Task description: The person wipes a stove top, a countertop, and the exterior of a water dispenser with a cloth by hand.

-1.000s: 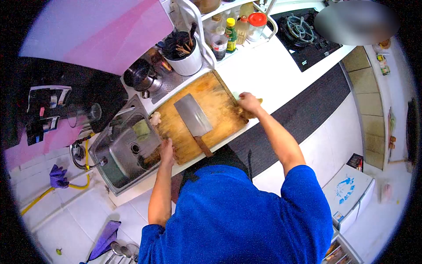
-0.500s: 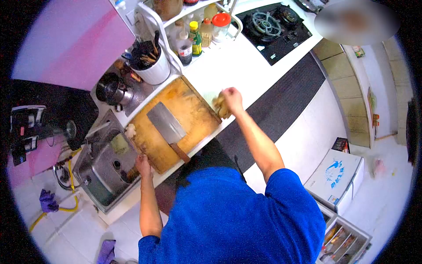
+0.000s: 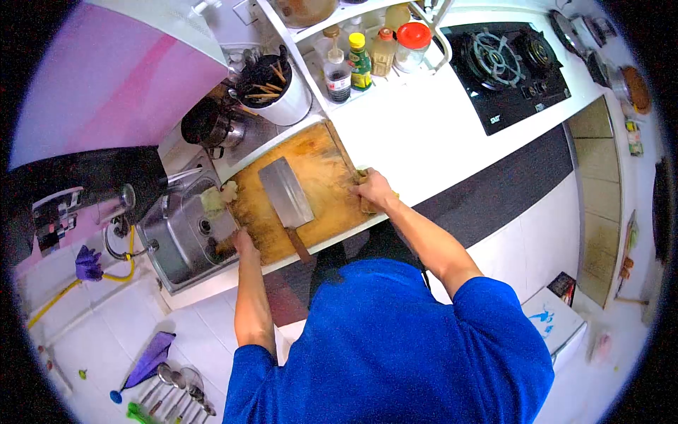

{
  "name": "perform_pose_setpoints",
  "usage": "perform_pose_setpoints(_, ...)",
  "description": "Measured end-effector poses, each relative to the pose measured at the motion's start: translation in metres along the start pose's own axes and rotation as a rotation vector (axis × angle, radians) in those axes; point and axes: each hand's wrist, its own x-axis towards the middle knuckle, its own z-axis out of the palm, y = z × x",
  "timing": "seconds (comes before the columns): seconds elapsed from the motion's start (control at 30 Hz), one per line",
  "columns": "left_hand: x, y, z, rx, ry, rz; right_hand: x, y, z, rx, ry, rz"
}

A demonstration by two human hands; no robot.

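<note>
L hand point(image 3: 244, 242): at board's lower L edge, frame center-L, forearm near vertical; grip width can't tell. R hand point(image 3: 374, 191): at board's R edge, forearm slanting to lower R; fingers closed on crumpled yellow-brown cloth point(image 3: 366, 205). Cutting board point(image 3: 321, 180): center, rectangular, wood, dark-stained edges. Cleaver point(image 3: 286, 193): flat on board, rect. metal blade, brown handle over front edge.

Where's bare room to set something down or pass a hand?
Widest: white counter between cutting board and stove. Smaller: board surface between cleaver and right hand. Crowded: beyond the board, with pot, utensil holder and bottles; also the board's right edge, under hand and cloth.
</note>
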Motion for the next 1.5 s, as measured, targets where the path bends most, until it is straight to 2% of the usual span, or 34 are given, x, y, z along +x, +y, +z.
perform_pose_setpoints(0.07, -0.006, -0.001, 0.001, -0.02, 0.017, 0.0, -0.001, 0.0, -0.007, 0.054, -0.093, 0.049)
perform_pose_setpoints(0.2, -0.001, -0.001, 0.0, 0.019, 0.035, 0.004, 0.014, 0.018, 0.019, 0.087, -0.032, 0.072)
perform_pose_setpoints(0.3, 0.005, 0.006, -0.001, 0.095, 0.047, -0.002, 0.015, 0.007, 0.018, 0.036, -0.09, 0.149)
perform_pose_setpoints(0.47, -0.049, 0.028, 0.029, -0.019, 0.015, -0.115, 0.009, -0.007, 0.015, -0.018, -0.089, 0.231)
perform_pose_setpoints(0.5, -0.05, 0.027, 0.028, -0.031, 0.01, -0.129, 0.007, -0.003, 0.027, -0.043, 0.057, 0.217)
perform_pose_setpoints(0.57, -0.036, 0.011, 0.023, 0.072, 0.038, -0.052, 0.004, -0.006, 0.029, -0.065, 0.072, 0.169)
perform_pose_setpoints(0.63, -0.019, -0.002, 0.019, 0.23, 0.116, 0.044, 0.002, -0.013, 0.032, -0.072, 0.092, 0.215)
perform_pose_setpoints(0.77, -0.004, -0.013, 0.01, 0.406, 0.182, 0.053, 0.015, 0.003, 0.034, -0.142, 0.098, 0.206)
perform_pose_setpoints(0.87, -0.027, -0.001, 0.001, 0.473, 0.111, -0.01, 0.012, 0.004, 0.025, -0.07, 0.01, 0.198)
perform_pose_setpoints(0.93, -0.032, 0.003, -0.006, 0.511, 0.027, -0.046, 0.01, 0.002, 0.023, -0.253, 0.005, 0.086)
perform_pose_setpoints(1.0, -0.035, -0.008, -0.014, 0.409, -0.135, 0.006, 0.007, -0.002, 0.025, -0.288, 0.015, 0.138)
perform_pose_setpoints(1.03, -0.046, -0.009, -0.007, 0.372, -0.195, 0.022, 0.004, -0.003, 0.031, -0.32, 0.09, 0.116)
perform_pose_setpoints(1.07, -0.087, 0.011, 0.008, 0.582, -0.056, 0.062, 0.0, -0.002, 0.035, -0.348, 0.162, 0.092)
perform_pose_setpoints(1.1, -0.089, 0.013, 0.012, 0.681, 0.015, 0.092, 0.0, -0.006, 0.033, -0.349, 0.172, 0.088)
perform_pose_setpoints(1.13, -0.09, 0.015, 0.016, 0.78, 0.09, 0.116, -0.001, -0.011, 0.028, -0.147, 0.112, 0.134)
perform_pose_setpoints(1.17, -0.054, -0.007, 0.006, 0.628, 0.089, 0.052, -0.004, -0.014, 0.025, 0.056, 0.048, 0.182)
perform_pose_setpoints(1.2, -0.032, -0.016, 0.003, 0.476, 0.085, -0.008, 0.002, -0.007, 0.025, 0.056, 0.056, 0.177)
perform_pose_setpoints(1.27, -0.037, -0.003, 0.008, 0.519, 0.144, -0.059, 0.024, 0.019, 0.026, 0.367, -0.091, 0.18)
perform_pose_setpoints(1.3, -0.046, 0.006, 0.012, 0.542, 0.176, -0.09, 0.023, 0.01, 0.016, 0.363, -0.084, 0.175)
perform_pose_setpoints(1.33, -0.055, 0.015, 0.015, 0.564, 0.208, -0.121, 0.012, -0.007, 0.005, 0.45, -0.156, 0.282)
perform_pose_setpoints(1.37, -0.07, 0.03, 0.02, 0.4, 0.187, -0.189, 0.006, -0.017, -0.001, 0.538, -0.23, 0.389)
perform_pose_setpoints(1.4, -0.088, 0.043, 0.024, 0.236, 0.166, -0.254, 0.007, -0.012, 0.001, 0.538, -0.231, 0.391)
perform_pose_setpoints(1.47, -0.104, 0.051, 0.034, 0.338, 0.217, -0.18, 0.018, 0.005, 0.009, 0.407, -0.25, 0.281)
perform_pose_setpoints(1.5, -0.102, 0.05, 0.032, 0.121, 0.104, -0.196, 0.019, 0.008, 0.009, 0.41, -0.247, 0.281)
